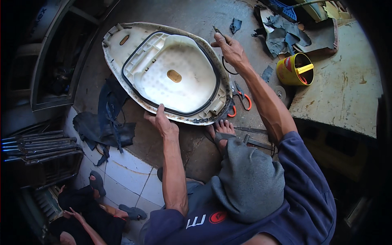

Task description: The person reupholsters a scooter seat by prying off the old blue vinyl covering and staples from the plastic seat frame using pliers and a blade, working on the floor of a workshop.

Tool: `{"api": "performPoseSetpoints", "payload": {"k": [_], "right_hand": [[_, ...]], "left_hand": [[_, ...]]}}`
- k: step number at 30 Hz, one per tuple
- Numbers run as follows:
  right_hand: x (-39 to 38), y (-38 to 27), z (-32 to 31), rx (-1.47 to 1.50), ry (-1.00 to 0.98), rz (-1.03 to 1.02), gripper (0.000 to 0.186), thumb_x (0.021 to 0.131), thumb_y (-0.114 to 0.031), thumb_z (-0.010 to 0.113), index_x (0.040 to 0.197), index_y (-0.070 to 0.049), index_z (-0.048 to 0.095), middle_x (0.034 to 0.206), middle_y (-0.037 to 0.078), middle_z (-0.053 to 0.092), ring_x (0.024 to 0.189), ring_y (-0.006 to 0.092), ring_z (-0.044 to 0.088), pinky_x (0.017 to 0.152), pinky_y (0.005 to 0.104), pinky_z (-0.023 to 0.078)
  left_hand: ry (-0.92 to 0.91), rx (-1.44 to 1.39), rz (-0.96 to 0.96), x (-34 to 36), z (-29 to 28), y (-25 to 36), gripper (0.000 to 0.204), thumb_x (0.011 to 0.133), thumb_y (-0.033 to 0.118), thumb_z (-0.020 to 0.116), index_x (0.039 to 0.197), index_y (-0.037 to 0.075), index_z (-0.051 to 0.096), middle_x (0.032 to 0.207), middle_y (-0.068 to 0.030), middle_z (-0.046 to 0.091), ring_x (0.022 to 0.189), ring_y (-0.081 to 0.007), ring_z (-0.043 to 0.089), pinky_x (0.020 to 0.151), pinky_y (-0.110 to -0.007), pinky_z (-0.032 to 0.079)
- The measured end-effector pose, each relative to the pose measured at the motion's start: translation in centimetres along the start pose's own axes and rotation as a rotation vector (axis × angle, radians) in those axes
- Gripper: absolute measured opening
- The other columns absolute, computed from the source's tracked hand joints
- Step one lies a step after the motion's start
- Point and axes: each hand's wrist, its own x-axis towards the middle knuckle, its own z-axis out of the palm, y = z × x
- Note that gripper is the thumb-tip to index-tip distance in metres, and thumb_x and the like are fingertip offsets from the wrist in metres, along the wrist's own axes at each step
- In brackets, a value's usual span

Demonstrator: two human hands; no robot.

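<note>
A white plastic scooter seat base [171, 71] lies upside down on the concrete floor, ringed by a black rubber seal. My left hand [162, 121] grips the near rim of the seat base, fingers curled over its edge. Resting at the far right edge of the seat base, my right hand [230, 50] is closed around a small dark metal tool [217, 30] whose tip points up and away. A thin black loop hangs below that wrist.
Orange-handled pliers [241, 98] lie by the seat's right end, near my sandalled foot [222, 130]. A yellow can [295, 69] stands by a worn green table [347, 94]. Black cover scraps [107, 124], [286, 34]; metal bars [41, 143]; another person's legs [87, 208] lower left.
</note>
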Motion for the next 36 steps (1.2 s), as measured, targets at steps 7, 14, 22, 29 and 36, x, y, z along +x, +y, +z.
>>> {"api": "performPoseSetpoints", "payload": {"k": [7,14,22,29,36], "right_hand": [[-12.1,4.9,-4.8,-0.569,-0.185,0.002,0.041,0.104,-0.042,0.046,0.135,-0.022,0.061,0.089,0.024,0.071,0.085,0.0447,0.07,0.072,0.0513,0.054],[-15.2,2.1,-4.5,-1.009,-0.312,-0.039,0.043,0.099,-0.021,0.044,0.137,-0.025,0.062,0.082,0.023,0.071,0.074,0.039,0.072,0.065,0.0493,0.056],[-14.2,-0.2,-3.7,-1.167,-0.405,-0.023,0.044,0.097,-0.018,0.047,0.136,-0.025,0.064,0.077,0.021,0.07,0.069,0.0347,0.071,0.064,0.0471,0.056],[-13.2,1.7,-3.4,-0.813,-0.456,0.175,0.03,0.098,-0.033,0.054,0.114,-0.016,0.072,0.091,0.023,0.072,0.088,0.042,0.071,0.08,0.0529,0.055],[-14.0,-0.9,-5.4,-0.948,-0.473,0.068,0.031,0.095,-0.024,0.051,0.119,-0.018,0.07,0.082,0.025,0.071,0.077,0.0427,0.071,0.067,0.0505,0.056]], "left_hand": [[-0.434,-0.149,-0.124,5.5,-1.7,2.1,0.066,0.098,0.045,0.06,0.145,0.001,0.045,0.144,-0.0125,0.054,0.129,-0.0281,0.054,0.108,-0.044,0.045],[-0.474,-0.185,-0.208,7.6,-0.7,2.8,0.063,0.104,0.046,0.051,0.148,0.002,0.041,0.147,-0.0155,0.05,0.131,-0.0311,0.053,0.109,-0.046,0.045],[-0.353,-0.08,-0.1,7.5,-1.0,2.0,0.06,0.108,0.047,0.035,0.152,0.006,0.034,0.153,-0.0165,0.041,0.137,-0.0337,0.047,0.113,-0.048,0.042],[-0.462,-0.215,-0.179,8.5,-2.8,0.4,0.068,0.106,0.053,0.038,0.156,0.007,0.029,0.156,-0.0154,0.038,0.139,-0.0343,0.044,0.115,-0.048,0.041],[-0.451,-0.134,-0.078,8.7,-1.5,1.4,0.061,0.107,0.048,0.038,0.154,0.008,0.029,0.153,-0.0155,0.041,0.136,-0.0331,0.048,0.113,-0.048,0.042]]}}
